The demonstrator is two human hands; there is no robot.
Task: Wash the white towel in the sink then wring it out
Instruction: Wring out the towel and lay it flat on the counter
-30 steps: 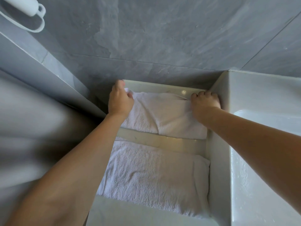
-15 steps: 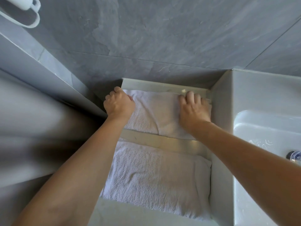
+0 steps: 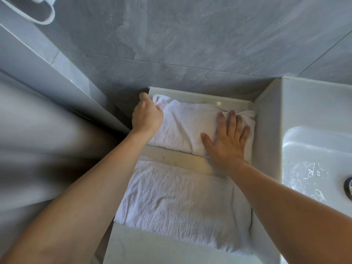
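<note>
So the white towel [image 3: 188,128] is folded up and sitting on the upper shelf [image 3: 200,97] of a little white niche, tucked right against the grey tiled wall [image 3: 190,44]. It's not in the sink, it's off to the left of it with the niche's side wall [image 3: 266,130] in between. The right hand [image 3: 226,141] lies flat on the right half of the towel, palm down, fingers spread, so no actual grip there, just pressing on top. The left hand [image 3: 146,117] is at the towel's far left corner, fingers curled in and bunching the edge, thumb sticking up toward the wall; looks like it's pinching the fabric, but the fingertips are tucked out of sight.

One shelf down there's a second white towel [image 3: 181,202], bigger and spread out flat, touched by neither hand. The sink [image 3: 312,159] on the right is white and wet, with water glinting in the basin and a bit of metal drain [image 3: 349,187] at the frame edge. Top left corner has a white looped handle thing [image 3: 44,19], can't tell what.
</note>
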